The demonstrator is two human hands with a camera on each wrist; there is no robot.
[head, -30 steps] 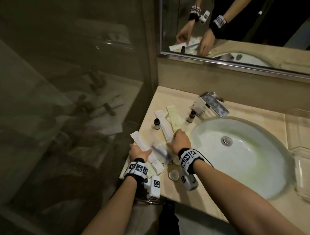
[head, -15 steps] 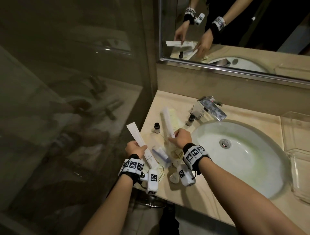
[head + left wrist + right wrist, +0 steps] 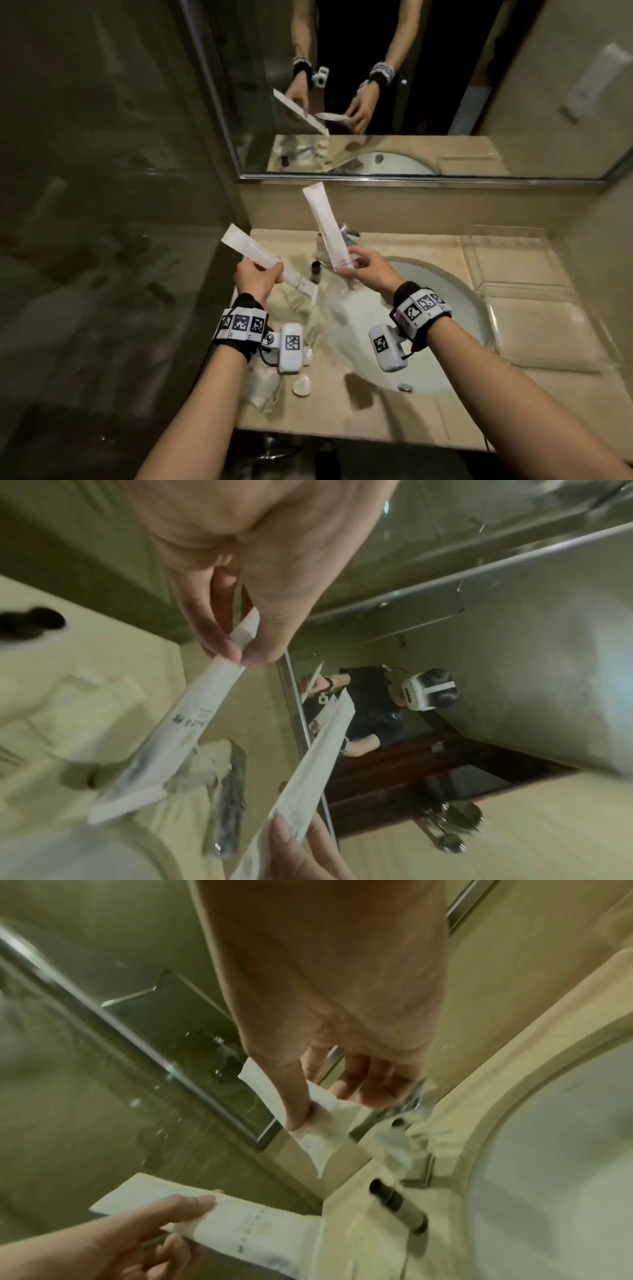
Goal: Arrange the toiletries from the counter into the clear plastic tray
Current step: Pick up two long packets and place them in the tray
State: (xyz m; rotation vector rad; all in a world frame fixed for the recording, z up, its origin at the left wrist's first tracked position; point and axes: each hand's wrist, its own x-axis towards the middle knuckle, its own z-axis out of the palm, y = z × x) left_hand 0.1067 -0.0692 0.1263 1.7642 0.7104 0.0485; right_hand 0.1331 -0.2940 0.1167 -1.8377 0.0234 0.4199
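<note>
Dim bathroom, beige stone counter [image 3: 445,421] with an oval white basin [image 3: 455,308] sunk into it and a wall mirror [image 3: 428,102] above, reflecting both arms. Clear plastic tray [image 3: 513,274] sits on the counter to the right of the basin, well apart from both hands. Left hand [image 3: 257,279] is raised over the counter's left end, thumb and fingers pinched round a long white sachet [image 3: 263,262] that slants up to the left. Right hand [image 3: 368,267] — over the basin's near-left rim — pinches the lower end of a second white sachet [image 3: 325,226], which stands nearly upright. Left on the counter: a small dark bottle [image 3: 317,270] between the hands, crumpled packets [image 3: 263,387] and a small round soap [image 3: 301,385] near the front edge; blurred.
</note>
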